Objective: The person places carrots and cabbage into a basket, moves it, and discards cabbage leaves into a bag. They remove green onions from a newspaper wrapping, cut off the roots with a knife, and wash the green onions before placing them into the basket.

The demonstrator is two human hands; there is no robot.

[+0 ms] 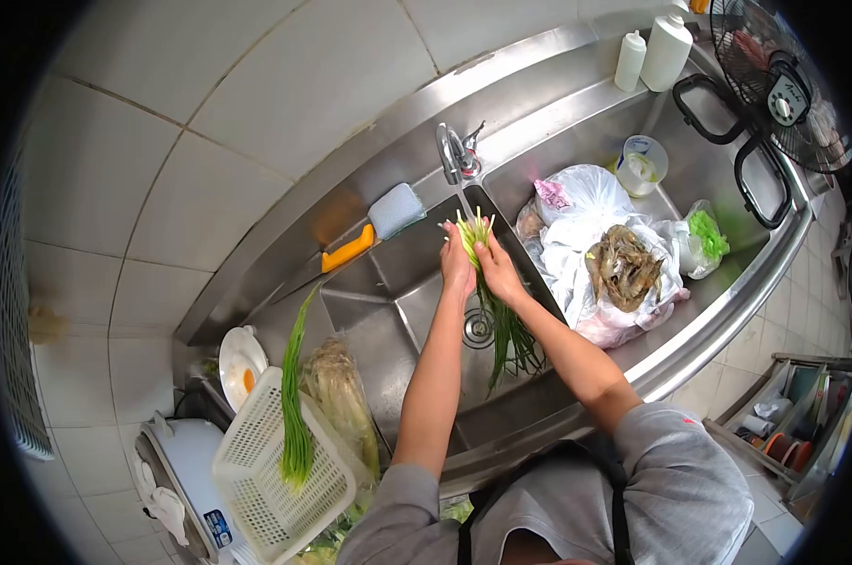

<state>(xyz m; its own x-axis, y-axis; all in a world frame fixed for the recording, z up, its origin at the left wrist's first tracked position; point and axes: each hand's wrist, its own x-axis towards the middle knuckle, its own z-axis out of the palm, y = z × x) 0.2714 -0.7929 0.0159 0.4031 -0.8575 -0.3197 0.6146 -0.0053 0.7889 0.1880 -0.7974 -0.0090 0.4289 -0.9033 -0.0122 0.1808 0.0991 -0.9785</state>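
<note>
A bunch of green onions (511,344) is held between my two hands over the left sink basin (374,353). Its pale ends point up toward the faucet (452,155), and the dark green tops hang down past the drain (479,326). My left hand (458,259) closes on the bunch from the left side. From the right, my right hand (497,268) wraps the same stalks. Both hands are just below the spout. Another bundle of green onions (297,428) lies across a white plastic basket (247,461) at the left.
Plastic bags (586,212) and a pile of shrimp (626,268) fill much of the right basin, beside a clear tub (642,165). A sponge (396,209) and an orange-handled tool (348,249) lie on the back ledge. Bagged cabbage (337,391) sits by the basket; a fan (774,85) stands far right.
</note>
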